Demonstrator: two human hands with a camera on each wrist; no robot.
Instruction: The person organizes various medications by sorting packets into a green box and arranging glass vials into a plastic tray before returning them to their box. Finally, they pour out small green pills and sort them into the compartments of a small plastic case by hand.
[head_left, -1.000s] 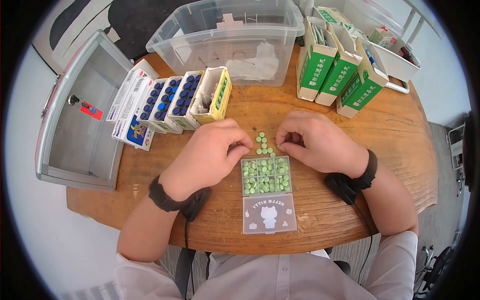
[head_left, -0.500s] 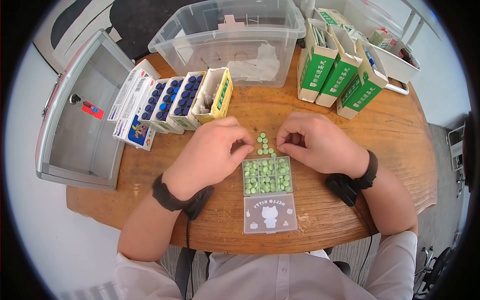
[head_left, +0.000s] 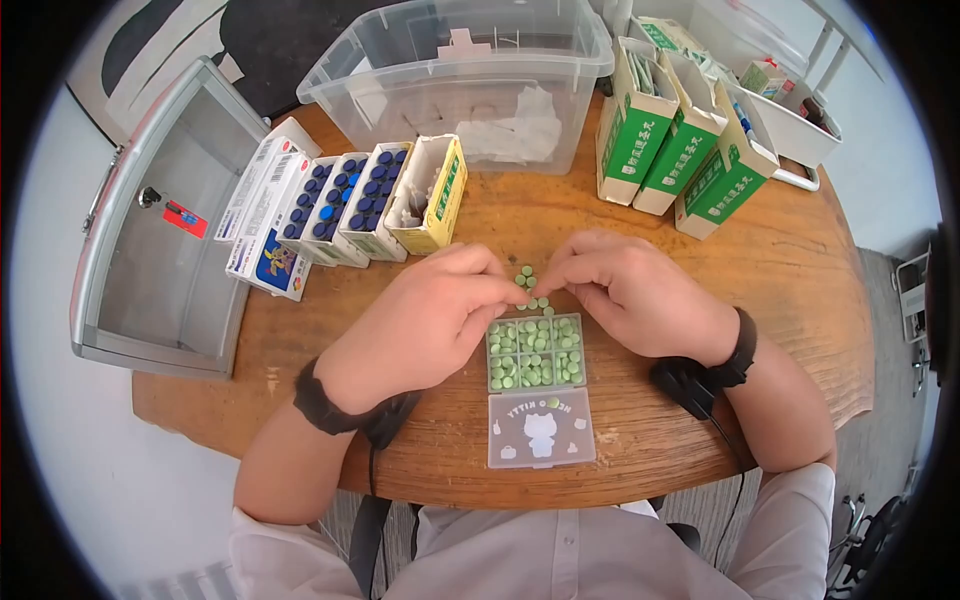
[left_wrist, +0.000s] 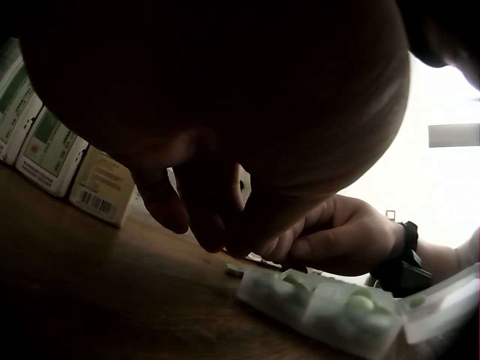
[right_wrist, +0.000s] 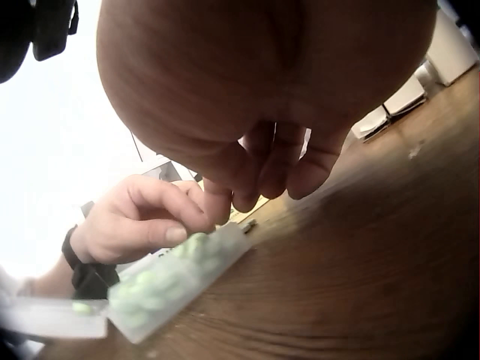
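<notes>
A clear pill case with six compartments lies at the near middle of the table, round green tablets in its compartments. Its lid is folded flat toward the body, with one green tablet on it. Just beyond the case are several loose tablets. My left hand reaches in from the left, index fingertip at these tablets, thumb apart from it. From the right, my right hand extends its index finger to the same group. Whether either fingertip touches a tablet is hard to tell.
Boxes of blue-capped vials and a yellow box stand at the back left beside a silver-framed clear case. Behind is a large clear bin. Green-and-white cartons stand at the back right, near a white tray.
Both hands have moved inward over the loose tablets, and their index fingers have stretched out toward each other. One tablet now lies on the lid, where none lay before.
</notes>
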